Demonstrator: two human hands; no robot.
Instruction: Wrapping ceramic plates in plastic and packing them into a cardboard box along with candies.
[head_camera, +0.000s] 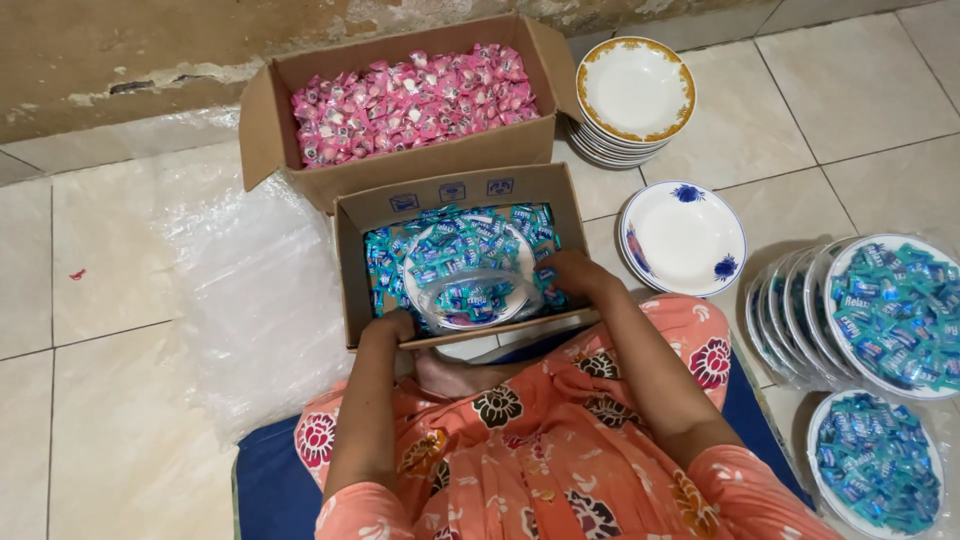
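The small brown cardboard box of blue-wrapped candies (460, 255) sits at the person's knees, its long axis running side to side, open top facing up. Inside it a white plate heaped with blue candies (468, 270) lies flat, partly in a clear plastic bag. The left hand (388, 328) curls closed over the box's near rim. The right hand (570, 275) reaches inside beside the plate; its fingers are hidden. Behind the box stands a larger cardboard box of pink-wrapped candies (405, 100).
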